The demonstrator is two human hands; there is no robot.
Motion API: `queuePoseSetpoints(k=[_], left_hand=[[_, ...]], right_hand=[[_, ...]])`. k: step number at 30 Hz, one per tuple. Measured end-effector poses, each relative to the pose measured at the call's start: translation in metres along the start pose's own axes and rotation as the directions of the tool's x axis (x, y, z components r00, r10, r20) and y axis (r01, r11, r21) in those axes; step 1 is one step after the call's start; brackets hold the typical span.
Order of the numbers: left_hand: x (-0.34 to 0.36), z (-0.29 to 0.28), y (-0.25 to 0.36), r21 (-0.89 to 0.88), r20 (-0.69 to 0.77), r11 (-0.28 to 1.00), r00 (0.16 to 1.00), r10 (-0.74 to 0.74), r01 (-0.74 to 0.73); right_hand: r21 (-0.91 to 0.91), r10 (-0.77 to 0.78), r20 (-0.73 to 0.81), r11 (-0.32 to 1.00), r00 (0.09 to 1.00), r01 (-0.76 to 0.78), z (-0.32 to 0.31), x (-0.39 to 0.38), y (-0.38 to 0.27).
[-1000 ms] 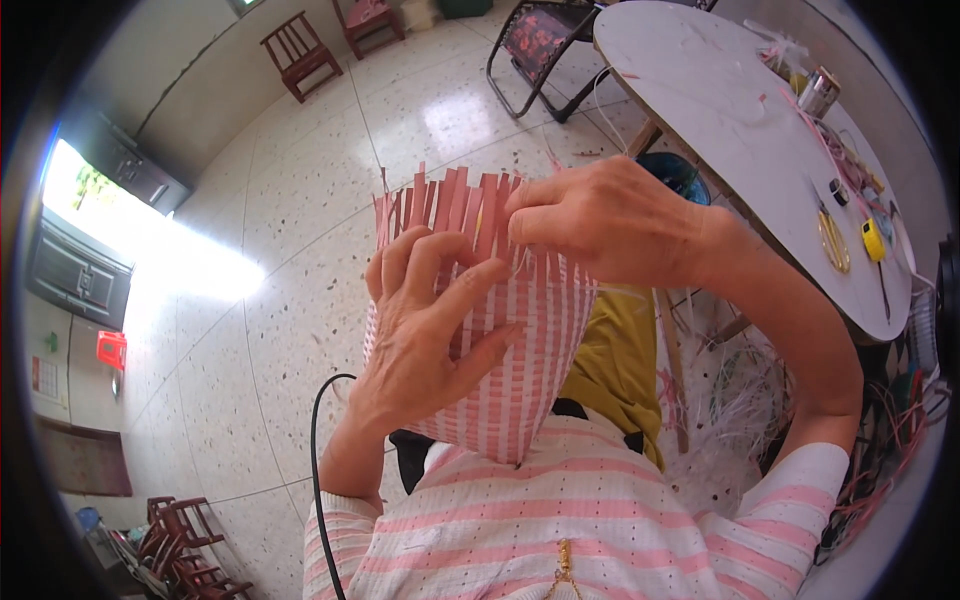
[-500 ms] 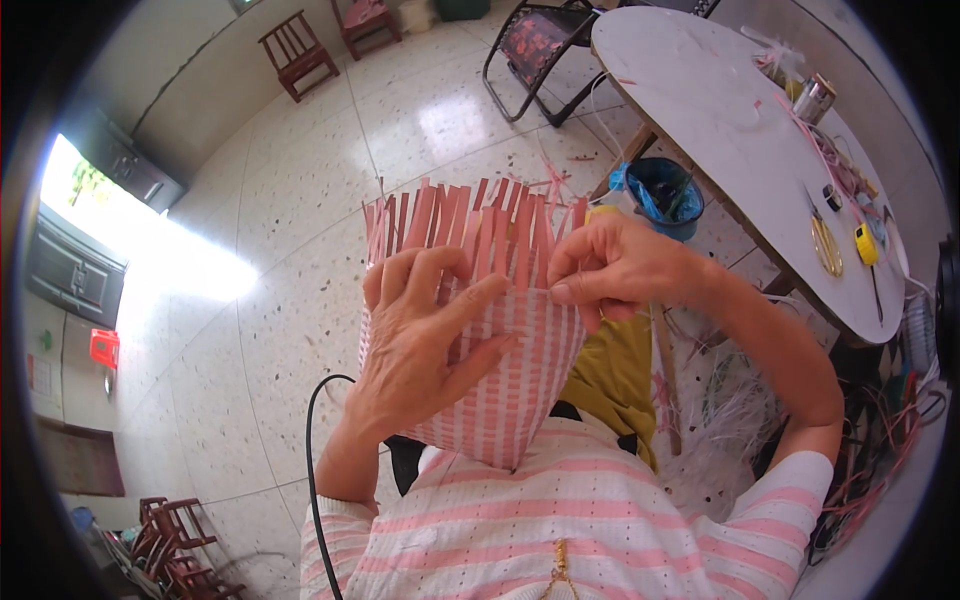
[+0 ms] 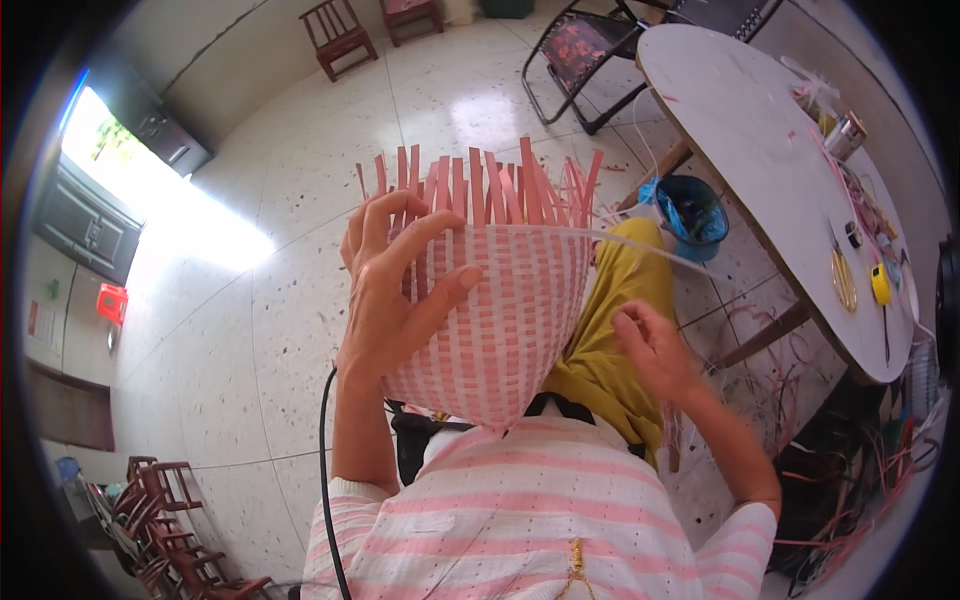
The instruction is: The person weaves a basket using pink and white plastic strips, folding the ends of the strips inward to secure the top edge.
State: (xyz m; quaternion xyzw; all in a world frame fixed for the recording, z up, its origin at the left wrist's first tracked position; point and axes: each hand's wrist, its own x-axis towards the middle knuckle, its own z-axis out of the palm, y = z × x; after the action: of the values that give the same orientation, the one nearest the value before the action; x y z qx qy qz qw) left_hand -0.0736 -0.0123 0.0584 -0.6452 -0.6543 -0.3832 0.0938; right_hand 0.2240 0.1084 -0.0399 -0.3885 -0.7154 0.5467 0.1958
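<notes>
A woven pink-and-white basket [image 3: 500,320] rests on my lap against my striped top, with loose pink strips [image 3: 510,190] standing up from its upper edge. My left hand [image 3: 400,290] grips its left side, fingers curled over the edge. A long pale strip [image 3: 650,243] runs from that edge out to the right. My right hand [image 3: 650,350] is off the basket, over my yellow-clad leg [image 3: 610,300], with its fingers loosely curled and nothing visible in them.
An oval white table [image 3: 760,140] at the right holds scissors [image 3: 843,275], a yellow tape measure [image 3: 880,283] and strips. A blue-lined bin [image 3: 690,215] stands beside it. Folding chair [image 3: 575,55], wooden chairs [image 3: 340,45] behind. Strip tangles lie right; stacked chairs [image 3: 165,510] lower left.
My right hand has left the basket's edge and dropped down to the right. The pale strip now stretches out rightward. The basket's upper edge sits higher in view, and my left hand still grips it.
</notes>
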Motion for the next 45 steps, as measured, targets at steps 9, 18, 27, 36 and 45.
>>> queuePoseSetpoints(k=[9,18,27,36,45], left_hand=[[0.001,-0.011,-0.023,-0.249,-0.036,0.949,0.977,-0.208,0.193],[-0.002,0.028,-0.033,-0.557,-0.098,0.826,0.98,-0.172,0.089],[-0.037,0.08,-0.033,-0.606,0.218,0.767,0.971,-0.093,0.21],[-0.04,0.077,-0.028,-0.451,0.077,0.892,0.997,0.013,0.023],[-0.029,0.081,-0.022,-0.513,-0.001,0.858,1.0,-0.023,0.019]], right_hand=[[0.718,0.04,0.558,0.477,0.829,-0.506,0.053,0.069,0.024],[0.467,0.203,0.055,0.86,0.978,-0.204,-0.022,0.014,-0.016],[-0.06,0.2,-0.066,0.977,0.978,-0.204,-0.02,-0.062,0.048],[-0.271,0.254,-0.041,0.928,0.966,-0.256,-0.031,-0.052,-0.008],[0.062,-0.076,-0.075,0.995,0.994,0.081,-0.047,0.017,-0.084]])
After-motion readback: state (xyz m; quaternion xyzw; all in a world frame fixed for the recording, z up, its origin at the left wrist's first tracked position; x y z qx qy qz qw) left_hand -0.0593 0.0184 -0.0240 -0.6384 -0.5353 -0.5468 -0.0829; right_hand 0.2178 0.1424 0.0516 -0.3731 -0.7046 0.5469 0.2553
